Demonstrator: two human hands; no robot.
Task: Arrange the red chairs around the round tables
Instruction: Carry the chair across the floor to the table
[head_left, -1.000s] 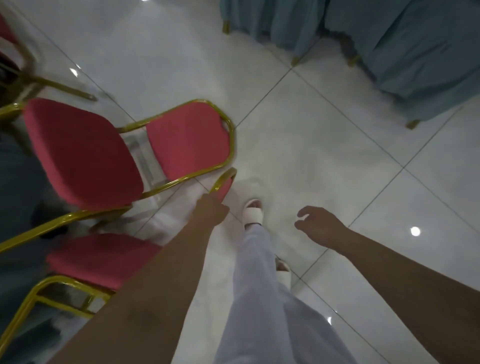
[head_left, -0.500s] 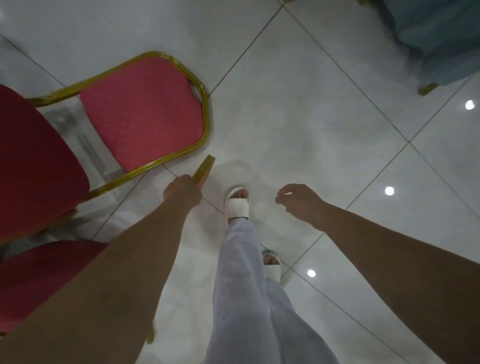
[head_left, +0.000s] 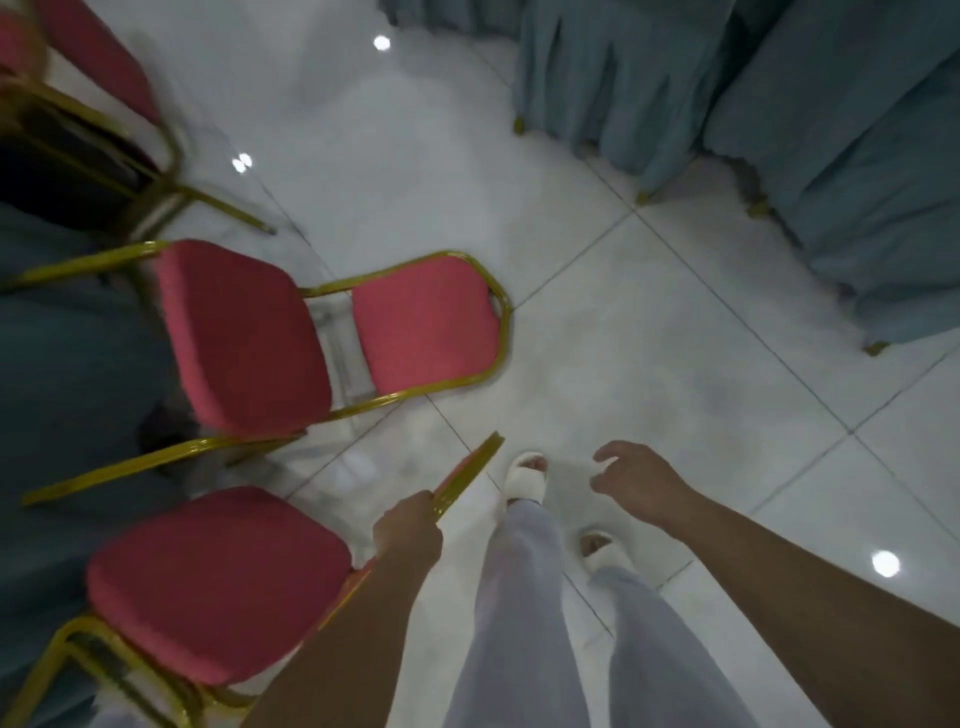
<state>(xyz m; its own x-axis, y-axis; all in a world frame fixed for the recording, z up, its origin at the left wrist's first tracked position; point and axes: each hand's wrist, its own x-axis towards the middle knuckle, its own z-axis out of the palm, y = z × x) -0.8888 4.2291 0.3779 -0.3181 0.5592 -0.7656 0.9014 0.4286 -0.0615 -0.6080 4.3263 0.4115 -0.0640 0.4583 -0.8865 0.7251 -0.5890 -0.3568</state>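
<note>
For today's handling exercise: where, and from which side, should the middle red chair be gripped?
The middle red chair: grip the gold top rail of its backrest, coming from behind; the rail stands clear and the seat points away.

Gold-framed red chair (head_left: 218, 582) stands upright beside 2nd chair (head_left: 244, 338).

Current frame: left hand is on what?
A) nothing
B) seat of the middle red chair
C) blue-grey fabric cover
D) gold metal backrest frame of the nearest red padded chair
D: the left hand grips the gold backrest frame of the nearest red padded chair; the right hand holds nothing.
</note>
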